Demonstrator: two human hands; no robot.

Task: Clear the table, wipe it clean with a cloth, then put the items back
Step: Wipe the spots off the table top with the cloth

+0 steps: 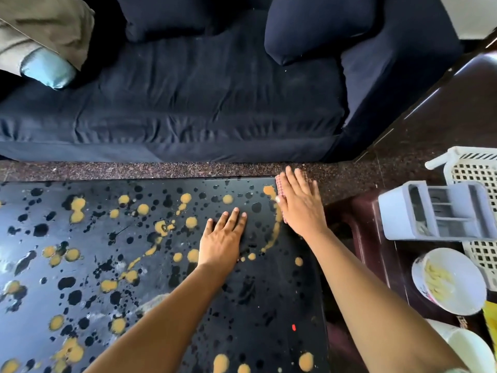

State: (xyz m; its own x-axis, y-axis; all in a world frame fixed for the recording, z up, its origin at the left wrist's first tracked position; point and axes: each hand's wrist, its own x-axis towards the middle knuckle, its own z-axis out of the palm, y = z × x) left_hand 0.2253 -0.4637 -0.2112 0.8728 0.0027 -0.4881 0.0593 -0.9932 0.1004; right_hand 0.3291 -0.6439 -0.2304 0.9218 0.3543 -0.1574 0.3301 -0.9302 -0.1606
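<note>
The black table (80,265) is spattered with orange and dark blotches. My right hand (300,203) lies flat, fingers straight, pressing a small pink checked cloth (279,188) onto the table's far right corner; only the cloth's edges show around the hand. My left hand (223,239) rests flat on the tabletop with its fingers straight, a short way left of the right hand. An orange smear (273,235) curves between the two hands.
A dark blue sofa (188,103) stands beyond the table across a strip of speckled floor. On a dark red stool (371,238) at the right sit a grey organiser (435,211), a white bowl (451,281) with yellow food, and a white lattice basket (476,173).
</note>
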